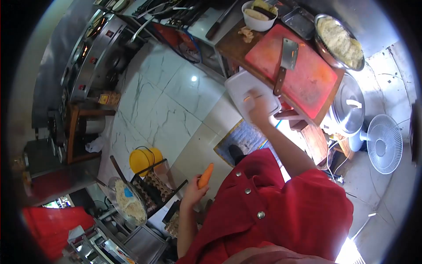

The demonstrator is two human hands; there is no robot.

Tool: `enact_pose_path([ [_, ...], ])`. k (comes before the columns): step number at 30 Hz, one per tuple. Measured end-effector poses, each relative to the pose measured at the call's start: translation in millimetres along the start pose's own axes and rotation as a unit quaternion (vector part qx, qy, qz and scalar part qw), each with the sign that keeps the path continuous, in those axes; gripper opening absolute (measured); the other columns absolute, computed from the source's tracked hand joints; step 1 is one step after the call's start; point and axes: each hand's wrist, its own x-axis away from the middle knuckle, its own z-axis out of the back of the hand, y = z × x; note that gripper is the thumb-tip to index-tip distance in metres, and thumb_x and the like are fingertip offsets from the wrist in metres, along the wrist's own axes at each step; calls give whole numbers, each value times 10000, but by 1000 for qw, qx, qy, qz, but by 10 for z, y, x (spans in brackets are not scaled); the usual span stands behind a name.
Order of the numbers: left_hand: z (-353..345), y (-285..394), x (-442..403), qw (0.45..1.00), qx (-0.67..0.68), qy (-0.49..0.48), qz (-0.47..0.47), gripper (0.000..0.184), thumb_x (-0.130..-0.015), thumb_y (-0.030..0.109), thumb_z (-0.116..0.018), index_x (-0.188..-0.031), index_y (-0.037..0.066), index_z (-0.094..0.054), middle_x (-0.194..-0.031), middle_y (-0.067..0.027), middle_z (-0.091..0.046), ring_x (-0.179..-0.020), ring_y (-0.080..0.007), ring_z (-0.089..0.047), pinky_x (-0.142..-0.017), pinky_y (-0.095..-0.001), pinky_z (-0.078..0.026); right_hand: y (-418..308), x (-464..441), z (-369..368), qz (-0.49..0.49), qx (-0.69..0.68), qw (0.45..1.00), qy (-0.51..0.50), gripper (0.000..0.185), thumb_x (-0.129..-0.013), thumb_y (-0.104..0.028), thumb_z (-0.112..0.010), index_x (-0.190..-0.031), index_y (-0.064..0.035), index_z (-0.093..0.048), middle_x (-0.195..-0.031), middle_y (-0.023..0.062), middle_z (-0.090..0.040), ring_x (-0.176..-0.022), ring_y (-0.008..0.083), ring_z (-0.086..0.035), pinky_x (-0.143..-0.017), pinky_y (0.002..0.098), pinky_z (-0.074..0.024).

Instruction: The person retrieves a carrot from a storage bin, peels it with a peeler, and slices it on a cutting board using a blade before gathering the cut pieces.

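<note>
My left hand (193, 192) is closed around an orange carrot (205, 177), whose tip points up and away from my body. My right hand (258, 108) is over a white plastic tub (241, 83) beside the worktable, smeared by motion. Its fingers cannot be made out, nor whether they hold anything. A small orange patch shows near them. On the table lies a red cutting board (307, 83). A cleaver (289, 55) with a wooden handle rests on it, the handle hanging toward the board's near edge.
A metal bowl of pale shreds (339, 42) and a white bowl (259, 22) stand behind the board. A lidded pot (349, 103) and a fan (383, 143) are on the right. Left are a yellow bucket (145, 161), egg trays (160, 187), a pan of rice-like food (125, 207) and stoves (94, 53).
</note>
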Motion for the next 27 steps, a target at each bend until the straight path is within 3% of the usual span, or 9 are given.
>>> enact_pose_path([
  [2, 151, -78, -86, 997, 65, 26, 32, 583, -764, 162, -693, -1227, 10, -371, -871, -125, -583, -640, -176, -600, -568, -304, -490, 539, -670, 688, -268, 253, 928, -61, 384, -850, -258, -509, -1166, -40, -536, -1083, 212, -591, -978, 370, -554, -843, 473, -423],
  [4, 341, -129, -139, 998, 42, 32, 32, 630, -745, 129, -700, -1238, 51, -316, -888, -107, -557, -627, -175, -575, -566, -299, -492, 1296, -700, 863, -270, 311, 900, 139, 414, -864, -286, -491, -1205, -51, -509, -1269, 224, -485, -1195, 390, -430, -957, 501, -351],
  [6, 454, -217, -133, 950, 262, 64, 159, 576, -747, 81, -650, -1233, 59, -342, -885, -100, -547, -621, -170, -557, -566, -292, -491, 1302, -724, 862, -288, 319, 897, 100, 432, -870, -296, -485, -1227, -55, -493, -1337, 225, -411, -1267, 387, -336, -997, 523, -295],
  [13, 889, -319, -560, 928, 300, 49, 216, 357, -759, 52, -533, -1108, 9, -474, -785, -76, -546, -611, -178, -562, -530, -304, -482, 1189, -803, 901, -341, 303, 889, 34, 467, -882, -324, -467, -1276, -73, -468, -1427, 202, -318, -1358, 384, -207, -1050, 558, -210],
  [20, 1257, 277, -2535, 990, -1, -105, 90, 291, -744, 106, -598, -1012, -3, -566, -719, -64, -559, -623, -153, -549, -561, -286, -472, 1202, -748, 864, -324, 337, 883, 35, 429, -884, -314, -438, -1247, -96, -505, -1296, 132, -473, -1213, 306, -425, -996, 520, -322],
  [22, 1051, 918, -3257, 976, -120, -177, 30, 305, -738, 107, -606, -1017, -7, -563, -729, -69, -561, -623, -154, -550, -558, -286, -472, 954, -680, 1250, -365, 95, 924, 60, 376, -785, -270, -550, -1108, -77, -567, -1158, 129, -551, -1108, 319, -490, -928, 467, -388],
  [23, 847, 1251, -3556, 962, -172, -212, -1, 312, -734, 108, -610, -1020, -9, -561, -734, -71, -562, -624, -154, -551, -557, -285, -472, 1292, -496, 803, -226, 194, 927, 226, 333, -730, -242, -596, -1016, -75, -561, -1062, 150, -550, -1012, 329, -526, -842, 462, -430],
  [25, 371, 1882, -3996, 923, -266, -270, -66, 326, -728, 109, -617, -1025, -12, -558, -743, -75, -564, -624, -155, -552, -553, -285, -472, 799, -67, 907, -254, 152, 903, 311, 273, -681, -124, -626, -927, -43, -538, -963, 161, -529, -886, 369, -545, -753, 439, -469],
  [27, -199, 2410, -4165, 870, -348, -325, -124, 341, -721, 109, -625, -1031, -16, -556, -753, -80, -566, -624, -157, -553, -550, -285, -472, 493, 593, 733, -282, 172, 908, 260, 207, -721, -114, -593, -907, -30, -556, -960, 180, -563, -929, 360, -565, -763, 449, -480],
])
